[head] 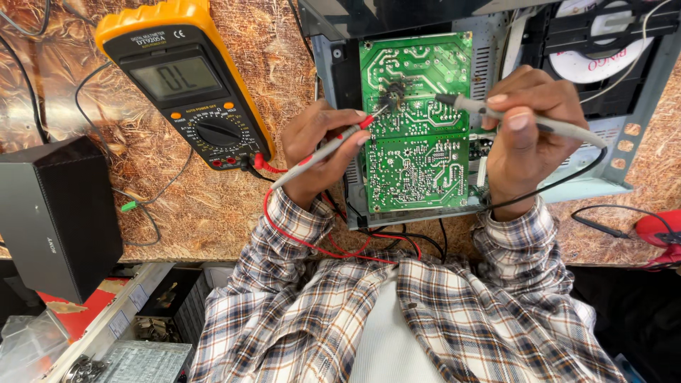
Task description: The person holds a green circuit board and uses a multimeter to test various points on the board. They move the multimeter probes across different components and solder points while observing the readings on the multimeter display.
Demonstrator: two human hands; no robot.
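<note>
Touching circuit board (418, 142), probes in hands (323, 149)

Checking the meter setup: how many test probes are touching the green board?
2: the red probe in the left hand, and the grey probe in the right hand.

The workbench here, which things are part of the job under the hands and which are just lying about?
In use:
left hand holding the red probe
right hand holding the grey probe
green circuit board, both tips on it
yellow multimeter, leads plugged in
grey metal chassis

Lying about:
black box
disc in the tray
red tool at the right edge
</note>
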